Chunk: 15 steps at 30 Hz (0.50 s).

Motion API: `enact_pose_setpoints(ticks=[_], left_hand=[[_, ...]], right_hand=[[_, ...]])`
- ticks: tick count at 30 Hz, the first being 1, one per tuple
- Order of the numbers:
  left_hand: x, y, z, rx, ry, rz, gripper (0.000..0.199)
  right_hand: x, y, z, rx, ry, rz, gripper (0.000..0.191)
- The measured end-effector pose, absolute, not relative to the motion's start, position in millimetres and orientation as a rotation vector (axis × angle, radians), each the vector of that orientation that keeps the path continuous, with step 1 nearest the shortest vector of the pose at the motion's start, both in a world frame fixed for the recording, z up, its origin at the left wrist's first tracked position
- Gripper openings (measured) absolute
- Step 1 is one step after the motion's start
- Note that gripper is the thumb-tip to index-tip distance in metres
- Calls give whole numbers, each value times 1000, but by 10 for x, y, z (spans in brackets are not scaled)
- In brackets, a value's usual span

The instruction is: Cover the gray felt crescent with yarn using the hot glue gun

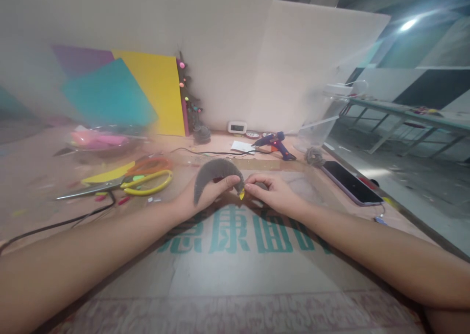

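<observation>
A dark grey crescent-shaped piece [213,171] curves over my left hand [209,192], which is closed on it with the thumb along its inner edge. At the crescent's right tip is a small yellow piece [241,195]. My right hand [273,192] is closed just beside that tip, its thumb and index finger pinched at the yellow piece. Whatever is between those fingertips is too small to make out. Both hands are above a sheet with green characters [229,231].
Yellow-handled scissors [147,183] and a bowl of pink items [99,140] are at left. Behind the hands are a glue gun [277,144] and a small white clock [237,127]. A phone [352,183] lies at right near a clear bucket [323,113].
</observation>
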<state>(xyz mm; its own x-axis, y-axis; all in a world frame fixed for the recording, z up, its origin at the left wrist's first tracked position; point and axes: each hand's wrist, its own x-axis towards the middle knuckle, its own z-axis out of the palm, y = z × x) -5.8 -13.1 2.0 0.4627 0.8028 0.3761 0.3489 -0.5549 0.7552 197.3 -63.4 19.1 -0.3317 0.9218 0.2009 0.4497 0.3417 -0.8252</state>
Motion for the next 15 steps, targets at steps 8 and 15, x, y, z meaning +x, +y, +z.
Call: enact_pose_setpoints(ticks=[8, 15], left_hand=[[-48, -181, 93, 2110, 924, 920, 43], [-16, -192, 74, 1977, 924, 892, 45]], right_hand=[[1965, -676, 222, -1187, -1959, 848, 21], [1973, -650, 183, -1178, -1925, 898, 25]])
